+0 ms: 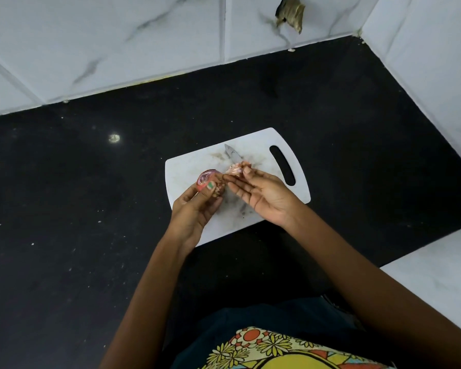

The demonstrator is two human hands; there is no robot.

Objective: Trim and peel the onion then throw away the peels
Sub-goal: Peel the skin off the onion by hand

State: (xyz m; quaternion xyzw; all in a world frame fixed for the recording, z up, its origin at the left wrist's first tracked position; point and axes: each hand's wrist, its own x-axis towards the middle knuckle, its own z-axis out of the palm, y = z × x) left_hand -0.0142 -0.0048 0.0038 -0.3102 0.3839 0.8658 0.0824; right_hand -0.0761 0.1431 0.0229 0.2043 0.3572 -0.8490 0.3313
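Observation:
A small red onion [207, 179] with a cut purple face is held above the white cutting board [192, 166] by my left hand [197, 206], fingers closed around it. My right hand [261, 193] is just to its right, fingertips pinching a pale pink strip of peel [236, 168] that stretches from the onion's side. A knife lies on the board behind the hands; only its blade tip [232, 153] shows, the rest is hidden by the peel and my right hand.
The board has a handle slot [282, 165] at its right end and rests on a black speckled counter [77, 195]. White marble-look tiled walls [117, 43] close the back and right sides. A chipped hole [290, 13] marks the back wall.

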